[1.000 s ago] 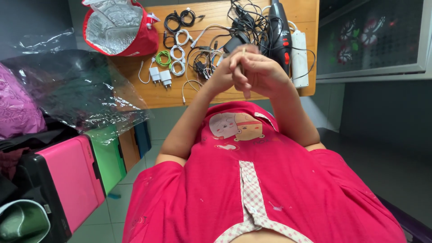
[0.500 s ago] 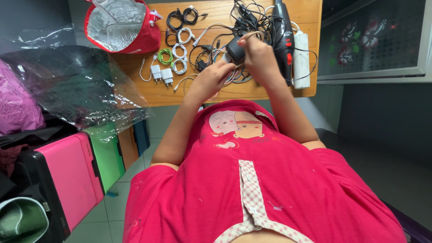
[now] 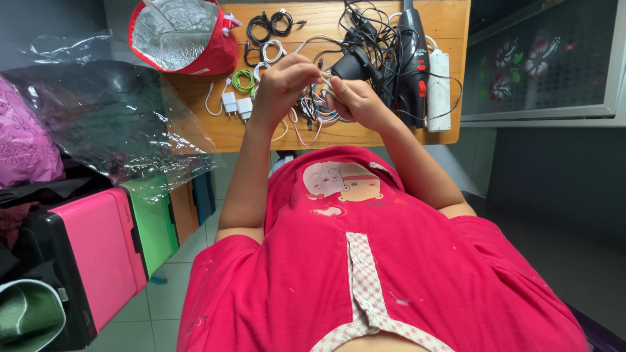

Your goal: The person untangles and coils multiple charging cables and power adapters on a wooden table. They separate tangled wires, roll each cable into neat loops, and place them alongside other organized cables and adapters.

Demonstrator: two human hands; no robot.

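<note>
Untangling a thin pale cable [image 3: 324,79] above the counter [image 3: 339,133], between both hands. Left hand [image 3: 282,81] pinching one end with curled fingers; right hand [image 3: 355,101] closed around the other, grip tight on the cord. Best done slowly: keep tension light, feed slack through one loop at a time, avoid yanking against the knot of black leads [image 3: 365,29] beyond. Cable slim, whitish, bent in a short loop; pink and coloured strands [image 3: 306,124] dangling just below. White chargers [image 3: 236,104] near, to the left.
</note>
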